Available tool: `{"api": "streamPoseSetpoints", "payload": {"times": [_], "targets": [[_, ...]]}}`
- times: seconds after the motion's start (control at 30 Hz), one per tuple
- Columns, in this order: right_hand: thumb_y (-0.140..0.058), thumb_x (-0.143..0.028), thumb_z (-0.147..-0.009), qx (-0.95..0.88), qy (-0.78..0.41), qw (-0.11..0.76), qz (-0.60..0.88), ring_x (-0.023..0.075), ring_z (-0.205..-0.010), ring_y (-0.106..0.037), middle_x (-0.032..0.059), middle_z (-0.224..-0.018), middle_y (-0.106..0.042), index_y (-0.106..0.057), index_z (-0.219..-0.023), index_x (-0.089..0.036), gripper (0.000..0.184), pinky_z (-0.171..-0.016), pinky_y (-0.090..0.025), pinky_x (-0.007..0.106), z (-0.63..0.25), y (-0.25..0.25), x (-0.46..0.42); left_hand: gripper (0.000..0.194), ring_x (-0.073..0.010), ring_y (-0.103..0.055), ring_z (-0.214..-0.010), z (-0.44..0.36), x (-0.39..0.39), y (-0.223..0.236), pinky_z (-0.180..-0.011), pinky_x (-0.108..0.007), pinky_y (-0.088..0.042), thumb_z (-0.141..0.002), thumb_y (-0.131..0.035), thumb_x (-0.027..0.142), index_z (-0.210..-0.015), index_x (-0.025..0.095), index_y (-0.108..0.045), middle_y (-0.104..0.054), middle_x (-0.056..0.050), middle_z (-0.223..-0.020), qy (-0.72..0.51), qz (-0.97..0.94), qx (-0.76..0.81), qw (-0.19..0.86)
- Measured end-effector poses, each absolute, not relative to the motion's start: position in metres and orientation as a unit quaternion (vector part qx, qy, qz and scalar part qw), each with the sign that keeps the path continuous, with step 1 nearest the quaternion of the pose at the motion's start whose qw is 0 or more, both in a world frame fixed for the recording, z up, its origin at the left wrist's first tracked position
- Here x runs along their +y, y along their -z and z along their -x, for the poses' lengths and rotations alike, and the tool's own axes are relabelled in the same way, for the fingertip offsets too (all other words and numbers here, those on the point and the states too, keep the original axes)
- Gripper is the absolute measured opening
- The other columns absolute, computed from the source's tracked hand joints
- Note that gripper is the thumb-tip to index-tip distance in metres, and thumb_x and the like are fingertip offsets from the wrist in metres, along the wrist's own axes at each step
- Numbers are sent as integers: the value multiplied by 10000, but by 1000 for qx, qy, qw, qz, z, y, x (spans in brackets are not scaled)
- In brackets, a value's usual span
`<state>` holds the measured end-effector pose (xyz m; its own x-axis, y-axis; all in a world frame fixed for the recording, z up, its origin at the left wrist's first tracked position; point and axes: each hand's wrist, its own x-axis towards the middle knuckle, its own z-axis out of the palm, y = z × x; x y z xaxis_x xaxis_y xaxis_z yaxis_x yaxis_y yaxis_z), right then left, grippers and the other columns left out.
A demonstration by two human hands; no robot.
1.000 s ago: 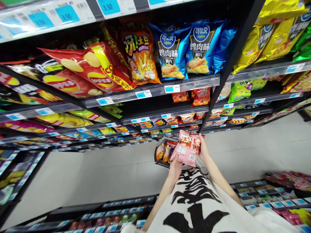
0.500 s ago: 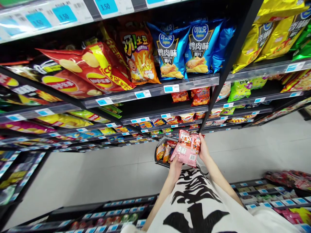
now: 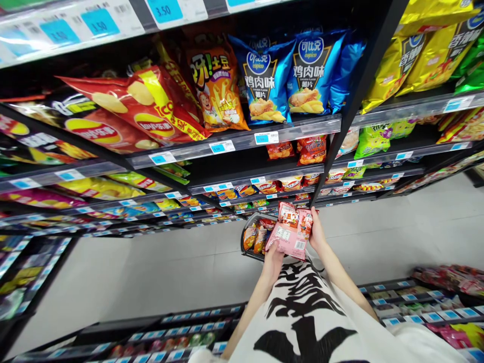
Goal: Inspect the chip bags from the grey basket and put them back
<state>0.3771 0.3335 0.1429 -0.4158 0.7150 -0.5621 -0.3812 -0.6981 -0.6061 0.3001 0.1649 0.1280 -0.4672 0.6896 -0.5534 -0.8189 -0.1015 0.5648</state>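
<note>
Right, L to R: shopping basket [image 3: 247,251] sits on the floor just left of and beyond the hands, snack packs inside. Left hand [image 3: 273,258] is curled on the lower-left corner of the pink snack packets [image 3: 290,233], thumb on top. Packets are held between both hands, directly over the basket's near-right rim, long axis running up and away from the person, tilted a bit right. Right hand [image 3: 316,233] is closed on the upper-right edge, farther out; the left hand is the nearer one to the basket. Shelf post [image 3: 333,151] rises just behind.
</note>
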Motion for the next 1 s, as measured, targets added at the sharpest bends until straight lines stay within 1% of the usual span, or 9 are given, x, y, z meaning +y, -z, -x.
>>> {"api": "streamPoseSetpoints", "payload": {"times": [0.2,0.37,0.47,0.6,0.73,0.87,1.0], "targets": [[-749,-696,-865,-193,-815,333,434,307,-977,-828,39,-945,-870,-767,-924,-245,456,-916,-669,442,-378,-143,334,686,-347,-534,-1497,-302,168,-137,-1232,-501,-444,-853,-836,471,-1466,226,-649,-669,-121,-1519,-737,58,424,523],[-718,-729,-878,-196,-815,327,437,318,-999,-825,32,-935,-870,-772,-920,-257,477,-930,-669,468,-379,-145,333,691,-371,-542,-1484,-302,167,-136,-1203,-503,-462,-860,-807,571,-1444,229,-670,-677,-129,-1508,-739,59,433,513],[-713,-737,-877,-183,-815,324,444,319,-1001,-825,30,-922,-870,-767,-895,-262,478,-942,-668,470,-378,-147,334,718,-390,-523,-1496,-302,167,-136,-1172,-510,-481,-880,-757,636,-1468,237,-659,-656,-135,-1533,-747,58,430,504],[-706,-735,-879,-162,-823,315,443,328,-1044,-816,37,-948,-872,-768,-879,-262,477,-955,-665,469,-377,-150,335,789,-399,-505,-1509,-301,167,-136,-1167,-511,-482,-904,-685,704,-1516,210,-621,-627,-158,-1560,-743,69,423,514],[-714,-727,-870,-158,-825,314,443,337,-1054,-815,36,-938,-871,-762,-896,-269,462,-954,-664,488,-377,-151,336,789,-389,-501,-1516,-301,168,-136,-1177,-495,-480,-908,-683,707,-1507,198,-627,-620,-163,-1567,-744,68,423,512],[-741,-698,-857,-148,-830,319,432,332,-1041,-820,23,-936,-872,-752,-906,-279,421,-963,-659,475,-377,-150,335,761,-383,-495,-1525,-302,169,-138,-1187,-489,-478,-919,-682,688,-1506,207,-629,-624,-156,-1563,-746,80,424,508],[-743,-682,-861,-143,-829,323,434,328,-1024,-823,12,-939,-874,-753,-919,-272,415,-963,-657,472,-378,-148,335,772,-386,-502,-1519,-303,168,-139,-1188,-494,-476,-923,-666,707,-1506,203,-629,-630,-162,-1556,-742,76,429,510]]}}
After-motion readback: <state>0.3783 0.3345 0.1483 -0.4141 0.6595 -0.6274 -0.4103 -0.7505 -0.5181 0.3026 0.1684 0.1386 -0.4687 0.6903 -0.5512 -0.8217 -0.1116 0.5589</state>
